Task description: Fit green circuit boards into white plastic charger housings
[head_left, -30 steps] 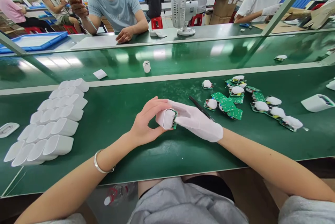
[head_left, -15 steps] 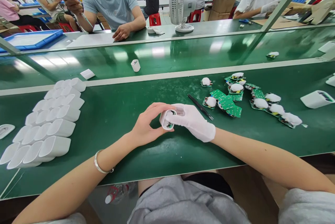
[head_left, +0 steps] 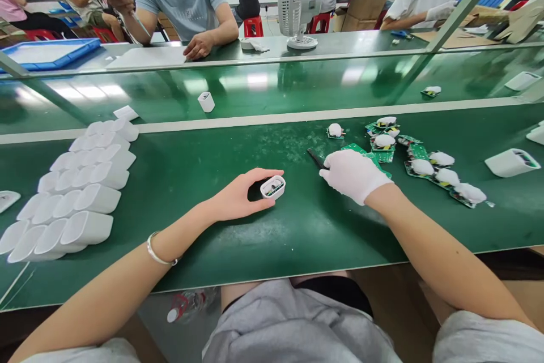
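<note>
My left hand [head_left: 242, 196] has its thumb and fingers closed around a small white plastic housing [head_left: 279, 191], whose open end faces up. Inside the housing the edge of a circuit board and some parts show. My gloved right hand [head_left: 355, 175] is closed over black tweezers [head_left: 315, 158] lying on the green table; the glove hides their other end. Just beyond that hand lie green circuit boards [head_left: 385, 156], partly covered by it, several of them topped with white blobs.
Rows of empty white housings [head_left: 87, 228] stand at the left. A filled white housing [head_left: 513, 162] lies at the right. On the far strip are another white housing [head_left: 206, 102] and a circuit board [head_left: 432, 91]. A fan [head_left: 293, 0] and co-workers are across the table.
My right hand has left the housing and moved right onto the tweezers. My left hand keeps the housing, now tipped more upright. Pieces on the far strip have shifted left.
</note>
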Motion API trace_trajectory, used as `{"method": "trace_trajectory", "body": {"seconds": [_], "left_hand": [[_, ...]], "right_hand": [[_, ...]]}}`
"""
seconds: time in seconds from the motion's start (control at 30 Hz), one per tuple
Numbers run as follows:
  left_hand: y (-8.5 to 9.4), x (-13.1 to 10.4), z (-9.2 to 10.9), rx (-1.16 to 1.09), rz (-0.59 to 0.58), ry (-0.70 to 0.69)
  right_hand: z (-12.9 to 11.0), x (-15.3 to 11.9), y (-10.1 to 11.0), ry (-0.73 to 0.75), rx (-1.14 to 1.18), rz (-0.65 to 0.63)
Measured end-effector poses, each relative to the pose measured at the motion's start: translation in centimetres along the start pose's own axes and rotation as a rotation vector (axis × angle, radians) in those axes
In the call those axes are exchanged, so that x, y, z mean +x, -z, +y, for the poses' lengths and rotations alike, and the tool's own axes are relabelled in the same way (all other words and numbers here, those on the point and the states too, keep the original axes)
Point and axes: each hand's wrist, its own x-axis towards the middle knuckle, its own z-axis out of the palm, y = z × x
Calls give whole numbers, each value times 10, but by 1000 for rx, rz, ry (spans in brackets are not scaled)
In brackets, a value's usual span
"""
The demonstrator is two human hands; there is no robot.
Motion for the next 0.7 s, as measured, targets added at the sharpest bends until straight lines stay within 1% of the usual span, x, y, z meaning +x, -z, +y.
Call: {"method": "trace_trajectory", "body": {"seconds": [0.1, 0.17, 0.23, 0.33, 0.37, 0.4, 0.47, 0.53, 0.63, 0.7], "left_hand": [[2, 0, -2, 31, 24, 41], [2, 0, -4, -4, -1, 55], [1, 0, -5, -37, -25, 43], [-2, 1, -4, -65, -36, 32], [-2, 1, -4, -73, -39, 31], [-2, 1, -3, -80, -43, 30], [-2, 1, -3, -93, -45, 30], [-2, 2, -2, -103, -51, 35], [-2, 3, -2, -116, -69, 45], [-1, 3, -2, -122, -80, 50]], "right_hand": [[-2, -4, 0, 61, 101, 37], [-2, -7, 1, 124, 295, 60], [-3, -11, 5, 167, 633, 28], [-13, -16, 8, 207, 1260, -98], [-19, -17, 8, 223, 1450, -122], [-24, -17, 6, 235, 1614, -131], [-36, -14, -2, 255, 1849, -91], [-45, -10, -12, 248, 1947, -19], [-56, -6, -26, 206, 1943, 100], [-61, -5, -32, 194, 1932, 180]]}}
